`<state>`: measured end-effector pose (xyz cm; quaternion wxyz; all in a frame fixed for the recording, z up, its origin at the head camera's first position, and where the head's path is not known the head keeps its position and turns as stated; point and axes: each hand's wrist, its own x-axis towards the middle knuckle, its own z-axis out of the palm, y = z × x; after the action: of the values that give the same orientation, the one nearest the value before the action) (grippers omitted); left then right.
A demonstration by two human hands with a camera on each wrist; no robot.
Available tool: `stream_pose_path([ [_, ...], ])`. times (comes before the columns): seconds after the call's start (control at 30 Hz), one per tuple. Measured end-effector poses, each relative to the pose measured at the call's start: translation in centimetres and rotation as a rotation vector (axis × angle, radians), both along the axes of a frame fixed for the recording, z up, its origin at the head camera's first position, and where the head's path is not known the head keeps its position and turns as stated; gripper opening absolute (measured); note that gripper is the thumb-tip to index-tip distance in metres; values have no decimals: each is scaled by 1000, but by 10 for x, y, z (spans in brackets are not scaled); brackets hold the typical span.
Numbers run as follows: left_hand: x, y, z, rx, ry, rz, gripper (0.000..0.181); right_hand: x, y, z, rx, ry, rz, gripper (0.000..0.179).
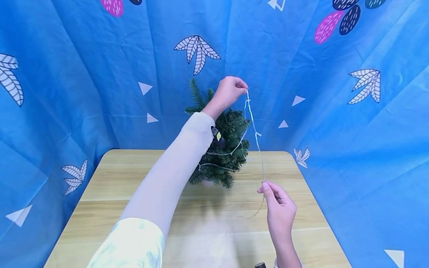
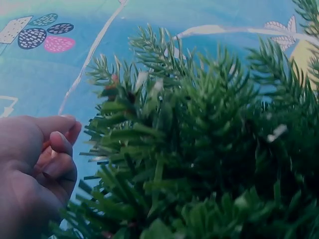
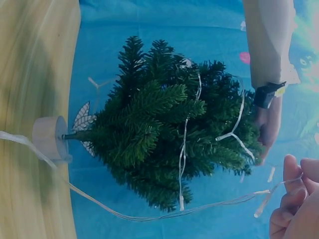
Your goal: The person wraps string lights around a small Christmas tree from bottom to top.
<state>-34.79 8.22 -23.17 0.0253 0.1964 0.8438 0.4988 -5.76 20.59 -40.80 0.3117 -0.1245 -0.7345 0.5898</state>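
A small artificial Christmas tree [image 1: 234, 124] stands upright on the table, partly hidden behind my left forearm. Strands of a white string light [image 1: 258, 145] loop around its branches, also visible on the tree [image 3: 149, 119] in the right wrist view. My left hand [image 1: 228, 93] is raised by the upper part of the tree and pinches the string light with thumb and finger. Lower and nearer, to the right of the tree, my right hand [image 1: 280, 206] pinches the same wire. Between the hands the wire runs nearly straight; its thin loose end hangs below the right hand.
The tree's round, pale base [image 3: 46, 139] rests on the light wooden table [image 1: 110, 208]. A blue patterned cloth [image 1: 114, 74] surrounds the table at the back and both sides. A dark wrist camera [image 1: 218, 138] sits on the left wrist close to the branches.
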Motion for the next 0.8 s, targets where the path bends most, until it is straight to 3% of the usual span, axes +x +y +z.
stream_pose_path([
  [0.2, 1, -2, 0, -87, 21, 9, 19, 1, 1, 1, -5, -6, -5, 18],
  [0.6, -4, 2, -2, -164, 28, -17, 22, 1, 2, 1, -5, -26, -22, 19],
  [0.8, -6, -3, 2, -303, 17, -94, 23, -1, 4, 4, 12, -10, -24, 17],
])
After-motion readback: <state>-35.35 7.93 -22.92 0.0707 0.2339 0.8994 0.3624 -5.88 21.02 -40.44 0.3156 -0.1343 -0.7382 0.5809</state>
